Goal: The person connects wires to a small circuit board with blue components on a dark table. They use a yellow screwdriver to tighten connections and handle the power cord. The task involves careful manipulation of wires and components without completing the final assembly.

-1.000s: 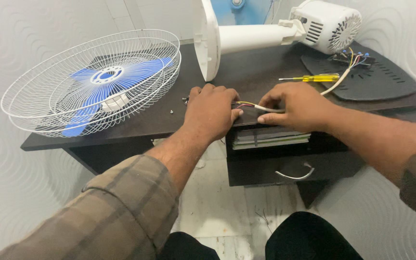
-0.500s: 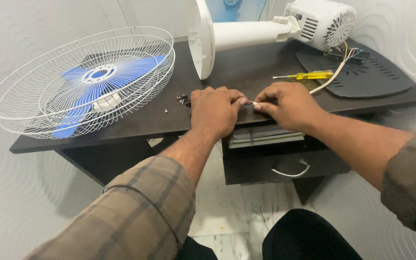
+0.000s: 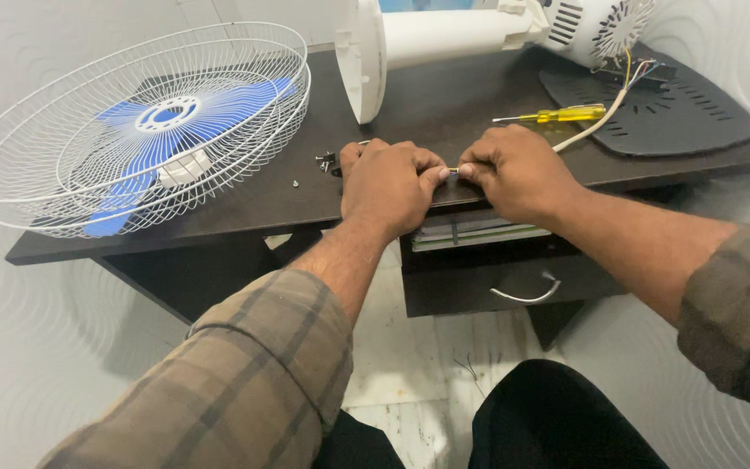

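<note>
The stripped cable end (image 3: 451,170), earlier held between parted hands, is now pinched from both sides by the left hand (image 3: 390,184) and right hand (image 3: 514,174), brought fingertip to fingertip.

The surface (image 3: 444,104) is a dark brown desk with a drawer below its front edge. On its left end lies a white wire fan cage (image 3: 136,122) with blue blades inside, hanging a little over the edge. At the back a white fan stand (image 3: 444,35) lies on its side, round base toward the cage. A yellow screwdriver (image 3: 557,114) lies right of the middle, beside a white cable (image 3: 588,126). A dark flat cover (image 3: 653,113) rests at the right end. Small screws (image 3: 295,183) lie near the front.
</note>
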